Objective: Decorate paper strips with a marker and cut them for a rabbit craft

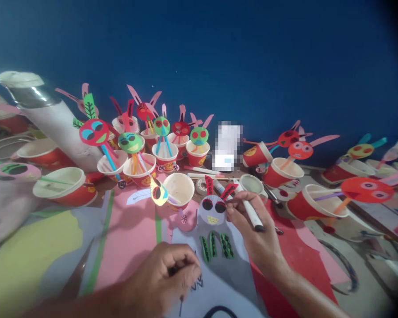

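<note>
My right hand (pixel 263 236) is closed, with a white marker pen (pixel 252 210) lying across it, its black end toward me. Its fingertips touch the right edge of a lilac paper face (pixel 204 217) with dark eyes, a yellow mouth and red patterned ears. Several green paper strips (pixel 226 245) with black patterns lie just below the face on a pale sheet (pixel 232 282). My left hand (pixel 172 271) hovers low over that sheet, fingers curled to the thumb; whether they pinch anything is hidden.
Red-and-white paper cups bearing paper animal heads line the back and both sides. A cup with a yellow head (pixel 159 192) stands near the middle. A phone (pixel 227 145) leans by the blue wall (pixel 199 57). A large flask (pixel 63 123) tilts at left. Red paper (pixel 292 260) lies right.
</note>
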Demonstrator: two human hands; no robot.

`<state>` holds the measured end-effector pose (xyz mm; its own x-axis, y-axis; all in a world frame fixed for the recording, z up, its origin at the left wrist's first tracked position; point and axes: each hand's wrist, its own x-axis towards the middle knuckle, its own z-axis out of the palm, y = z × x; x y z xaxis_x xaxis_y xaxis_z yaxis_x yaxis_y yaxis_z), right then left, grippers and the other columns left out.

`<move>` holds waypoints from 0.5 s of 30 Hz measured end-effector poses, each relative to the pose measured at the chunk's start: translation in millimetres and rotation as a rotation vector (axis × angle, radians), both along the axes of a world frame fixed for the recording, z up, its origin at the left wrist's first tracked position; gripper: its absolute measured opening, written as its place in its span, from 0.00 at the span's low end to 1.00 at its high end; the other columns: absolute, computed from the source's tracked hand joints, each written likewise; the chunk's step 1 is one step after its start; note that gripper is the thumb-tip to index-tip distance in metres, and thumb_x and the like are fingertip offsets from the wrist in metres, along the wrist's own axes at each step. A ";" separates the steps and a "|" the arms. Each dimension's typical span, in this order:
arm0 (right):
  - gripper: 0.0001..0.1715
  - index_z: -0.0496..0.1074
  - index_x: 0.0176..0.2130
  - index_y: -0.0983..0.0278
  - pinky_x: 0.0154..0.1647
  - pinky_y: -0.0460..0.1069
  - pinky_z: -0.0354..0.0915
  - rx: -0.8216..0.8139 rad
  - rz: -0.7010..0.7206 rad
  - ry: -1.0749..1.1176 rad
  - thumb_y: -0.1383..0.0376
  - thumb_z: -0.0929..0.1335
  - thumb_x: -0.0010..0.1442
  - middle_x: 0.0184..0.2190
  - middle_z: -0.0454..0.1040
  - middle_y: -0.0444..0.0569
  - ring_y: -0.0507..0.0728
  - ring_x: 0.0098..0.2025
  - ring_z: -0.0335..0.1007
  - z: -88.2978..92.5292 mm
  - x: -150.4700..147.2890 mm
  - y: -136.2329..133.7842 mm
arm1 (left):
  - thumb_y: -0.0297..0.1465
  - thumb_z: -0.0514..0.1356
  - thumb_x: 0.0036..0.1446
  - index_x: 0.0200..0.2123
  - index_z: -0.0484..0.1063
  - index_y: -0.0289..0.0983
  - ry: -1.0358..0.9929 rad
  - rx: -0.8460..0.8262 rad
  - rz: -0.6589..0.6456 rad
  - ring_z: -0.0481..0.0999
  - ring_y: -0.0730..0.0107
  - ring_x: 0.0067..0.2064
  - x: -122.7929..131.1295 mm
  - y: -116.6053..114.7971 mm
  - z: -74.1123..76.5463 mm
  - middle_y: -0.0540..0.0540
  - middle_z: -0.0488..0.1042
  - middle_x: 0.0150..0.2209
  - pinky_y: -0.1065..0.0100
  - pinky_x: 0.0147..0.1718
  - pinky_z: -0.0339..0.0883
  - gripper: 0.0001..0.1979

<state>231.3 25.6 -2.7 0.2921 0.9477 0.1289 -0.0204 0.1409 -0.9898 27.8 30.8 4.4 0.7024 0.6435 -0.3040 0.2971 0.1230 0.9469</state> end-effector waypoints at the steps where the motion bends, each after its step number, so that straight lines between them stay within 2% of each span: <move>1: 0.09 0.65 0.38 0.58 0.29 0.43 0.63 -0.002 0.018 0.053 0.65 0.69 0.57 0.28 0.68 0.40 0.49 0.29 0.64 1.3 -1.0 -0.2 | 0.35 0.54 0.56 0.26 0.67 0.35 -0.018 -0.063 0.049 0.60 0.79 0.20 1.4 1.7 -0.5 0.53 0.65 0.18 0.76 0.19 0.52 0.11; 5: 0.10 0.65 0.38 0.57 0.27 0.42 0.61 0.013 0.080 0.210 0.66 0.70 0.57 0.26 0.67 0.39 0.48 0.27 0.62 6.2 -3.3 -2.9 | 0.42 0.59 0.52 0.29 0.67 0.34 -0.105 -0.284 0.171 0.51 0.85 0.14 4.6 6.1 -2.6 0.50 0.71 0.23 0.77 0.13 0.44 0.15; 7: 0.10 0.65 0.39 0.56 0.26 0.41 0.61 0.009 0.097 0.231 0.66 0.70 0.57 0.27 0.67 0.39 0.48 0.27 0.61 7.2 -4.5 -6.0 | 0.46 0.62 0.49 0.31 0.67 0.34 -0.166 -0.361 0.214 0.49 0.88 0.14 4.8 6.3 -4.1 0.50 0.71 0.25 0.77 0.12 0.43 0.19; 12: 0.10 0.64 0.39 0.56 0.23 0.41 0.60 -0.008 0.151 0.158 0.65 0.69 0.58 0.28 0.67 0.40 0.48 0.26 0.60 4.5 -10.1 -18.8 | 0.48 0.66 0.45 0.31 0.67 0.34 -0.284 -0.426 0.241 0.50 0.90 0.14 5.4 5.6 -6.7 0.50 0.70 0.27 0.78 0.13 0.45 0.23; 15: 0.09 0.63 0.41 0.55 0.23 0.42 0.60 0.002 0.191 0.118 0.64 0.67 0.60 0.29 0.67 0.40 0.48 0.25 0.60 -0.5 -14.5 -27.4 | 0.46 0.66 0.46 0.30 0.67 0.34 -0.283 -0.433 0.265 0.49 0.90 0.14 6.0 4.4 -7.4 0.53 0.68 0.23 0.79 0.12 0.43 0.21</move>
